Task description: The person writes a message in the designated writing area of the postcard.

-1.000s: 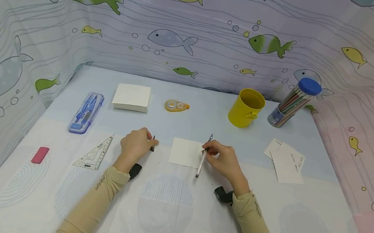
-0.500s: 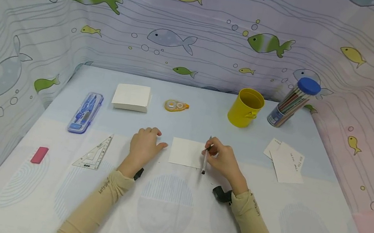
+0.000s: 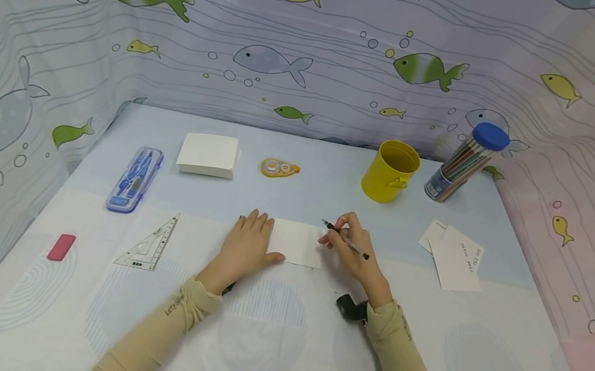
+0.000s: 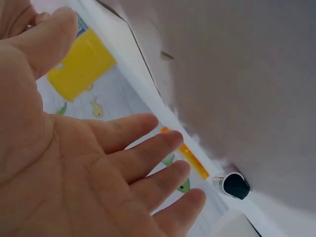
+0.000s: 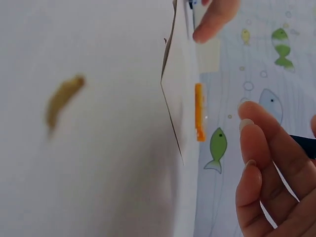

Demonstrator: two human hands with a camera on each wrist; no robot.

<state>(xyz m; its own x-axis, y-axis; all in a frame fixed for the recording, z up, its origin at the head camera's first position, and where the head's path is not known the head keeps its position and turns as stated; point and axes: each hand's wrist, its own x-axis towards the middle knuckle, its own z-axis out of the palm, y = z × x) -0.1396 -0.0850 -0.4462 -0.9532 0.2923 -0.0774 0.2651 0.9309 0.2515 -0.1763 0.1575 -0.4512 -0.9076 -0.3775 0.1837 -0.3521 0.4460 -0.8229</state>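
A blank white card (image 3: 296,243) lies on the table in front of me. At its left edge is my left hand (image 3: 248,248), fingers straight, with the thumb reaching to the card's lower left corner. In the left wrist view the palm of this left hand (image 4: 94,168) shows. A small black pen cap (image 3: 242,218) is by the left fingertips, partly hidden. My right hand (image 3: 354,252) holds a pen (image 3: 359,249) above the card's right side, its tip pointing up and left. In the right wrist view the dark pen (image 5: 303,144) shows partly behind the fingers.
Behind the card are a paper stack (image 3: 208,154), an orange correction tape (image 3: 280,169), a yellow cup (image 3: 390,173) and a pencil tub (image 3: 463,164). Leftward lie a blue case (image 3: 135,180), set square (image 3: 150,245) and pink eraser (image 3: 61,247). Written cards (image 3: 458,262) lie right.
My left hand has let go of the pen cap and moved right to the card's edge, fingers straightening. The pen has turned in my right hand, from nearly upright to slanting with its tip leftward.
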